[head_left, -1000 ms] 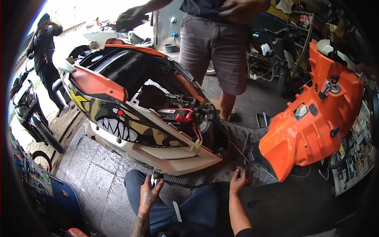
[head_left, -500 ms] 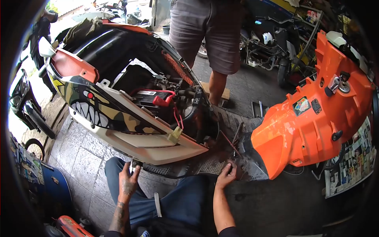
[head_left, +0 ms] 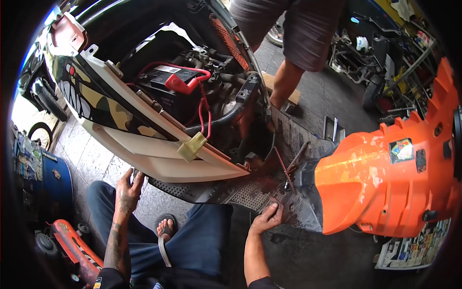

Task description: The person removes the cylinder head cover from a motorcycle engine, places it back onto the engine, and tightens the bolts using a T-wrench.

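Note:
My left hand [head_left: 129,190] is closed beneath the lower edge of the cream and camouflage side panel [head_left: 139,154] of a scooter. A small thing may be between its fingers, but it is too hidden to name. At the near edge of the perforated footboard [head_left: 248,195], my right hand [head_left: 268,217] is closed, thumb pressed over curled fingers; what it grips, if anything, is hidden. A thin red rod [head_left: 280,161] and a dark slender tool [head_left: 299,153] lie on the footboard. Above the panel, the open body shows a black battery [head_left: 161,89] with a red terminal cover [head_left: 182,84].
The orange front body [head_left: 370,178] of the scooter rises on the right. Another person's legs [head_left: 308,38] stand behind the footboard. A yellowish connector [head_left: 191,147] hangs over the panel. On the left are a blue drum [head_left: 57,180] and an orange machine [head_left: 77,245].
The view has shifted closer and downward, so the scooter looks larger and my sandalled foot shows. Both hands stay at about the same places along the scooter, still closed.

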Demonstrator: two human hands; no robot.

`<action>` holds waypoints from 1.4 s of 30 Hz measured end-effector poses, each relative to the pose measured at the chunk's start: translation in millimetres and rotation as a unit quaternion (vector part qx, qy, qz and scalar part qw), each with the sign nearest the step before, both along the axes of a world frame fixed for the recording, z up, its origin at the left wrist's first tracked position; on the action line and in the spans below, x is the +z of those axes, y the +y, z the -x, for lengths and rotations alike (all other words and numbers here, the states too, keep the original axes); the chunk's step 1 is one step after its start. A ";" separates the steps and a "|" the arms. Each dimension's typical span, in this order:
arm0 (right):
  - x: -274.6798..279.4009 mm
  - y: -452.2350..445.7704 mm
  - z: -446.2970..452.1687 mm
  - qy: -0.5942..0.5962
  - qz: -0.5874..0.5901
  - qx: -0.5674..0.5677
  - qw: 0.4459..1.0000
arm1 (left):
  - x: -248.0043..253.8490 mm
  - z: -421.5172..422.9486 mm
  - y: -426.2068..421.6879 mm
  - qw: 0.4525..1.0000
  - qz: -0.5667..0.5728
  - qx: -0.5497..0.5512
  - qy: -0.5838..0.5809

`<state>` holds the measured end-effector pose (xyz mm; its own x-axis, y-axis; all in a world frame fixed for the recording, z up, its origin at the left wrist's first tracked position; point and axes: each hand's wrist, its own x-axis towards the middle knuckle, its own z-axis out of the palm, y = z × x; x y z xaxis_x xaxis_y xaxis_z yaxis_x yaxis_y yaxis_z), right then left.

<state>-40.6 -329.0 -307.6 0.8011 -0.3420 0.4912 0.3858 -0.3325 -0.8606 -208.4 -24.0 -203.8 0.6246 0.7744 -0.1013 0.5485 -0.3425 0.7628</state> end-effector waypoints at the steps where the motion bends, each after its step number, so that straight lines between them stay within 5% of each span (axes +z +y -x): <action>1: 2.6 0.3 0.1 0.002 -0.001 0.009 1.000 | 1.2 -1.0 -1.2 1.000 -0.001 0.009 0.002; 3: 7.7 -0.2 4.5 0.035 -0.021 0.013 0.999 | 9.6 -5.1 -5.9 0.996 0.073 0.044 -0.006; 10: 5.8 -0.7 4.1 0.020 0.022 0.006 1.000 | 6.9 -6.8 -10.1 0.997 -0.049 0.054 -0.006; 14: 3.3 -3.0 2.9 0.000 0.044 0.001 0.999 | 10.7 -5.1 -8.0 0.997 0.047 0.064 0.011; 25: -6.3 -3.2 7.5 -0.019 0.051 0.028 0.998 | -8.8 6.6 8.3 0.997 0.042 -0.011 -0.062; 27: -2.8 -5.6 7.7 0.019 0.010 0.039 0.999 | -7.6 4.3 5.9 0.990 -0.064 -0.030 -0.124; 29: 8.0 -7.7 16.8 0.062 -0.022 0.028 0.997 | -1.0 6.1 10.3 0.995 0.005 -0.052 -0.086; 31: 18.6 3.9 30.8 0.066 -0.234 0.002 0.970 | -3.3 6.7 12.3 0.992 0.003 -0.065 -0.110; 32: 21.4 7.0 47.7 0.098 -0.232 0.012 0.968 | 9.8 6.5 8.7 0.991 0.052 -0.059 -0.104; 37: 0.4 16.8 142.7 0.210 -0.030 0.104 0.972 | -3.0 6.6 9.9 0.976 0.031 -0.072 -0.205; 41: 4.6 17.5 202.5 0.312 0.174 0.163 0.920 | 5.6 10.3 11.5 0.985 0.065 -0.071 -0.144; 42: 15.7 25.9 219.6 0.258 0.224 0.168 0.925 | 2.0 10.5 11.1 0.983 0.064 -0.068 -0.159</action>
